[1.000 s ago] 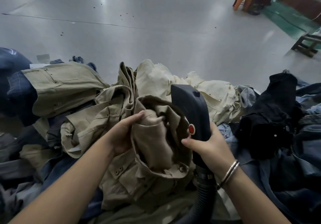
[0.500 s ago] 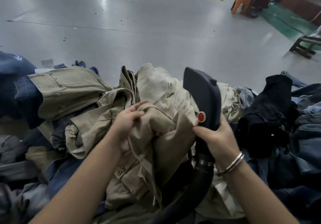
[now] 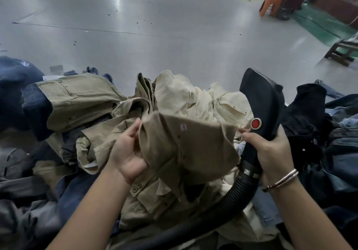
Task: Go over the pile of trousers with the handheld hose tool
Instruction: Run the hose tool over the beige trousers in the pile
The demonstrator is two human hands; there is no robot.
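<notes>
A pile of trousers (image 3: pixel 81 102) in khaki, cream and denim spreads across the foreground. My left hand (image 3: pixel 127 152) grips a khaki trouser piece (image 3: pixel 186 145) raised above the pile, fingers tucked behind its left edge. My right hand (image 3: pixel 271 151) is wrapped round the handle of a black hose tool (image 3: pixel 265 102) with a red button, and its thumb also pinches the fabric's right edge. The tool's head points up and away. Its ribbed black hose (image 3: pixel 209 211) runs down to the lower left under the fabric.
Dark black and blue jeans (image 3: pixel 310 121) lie heaped on the right, denim (image 3: pixel 13 87) on the left. Beyond the pile stretches a grey floor (image 3: pixel 155 32). An orange plastic stool (image 3: pixel 271 3) and a wooden bench (image 3: pixel 342 52) stand at the far right.
Both hands have lifted and spread the khaki piece wider. The hose tool has swung from the pile's middle to the right, clear of the fabric.
</notes>
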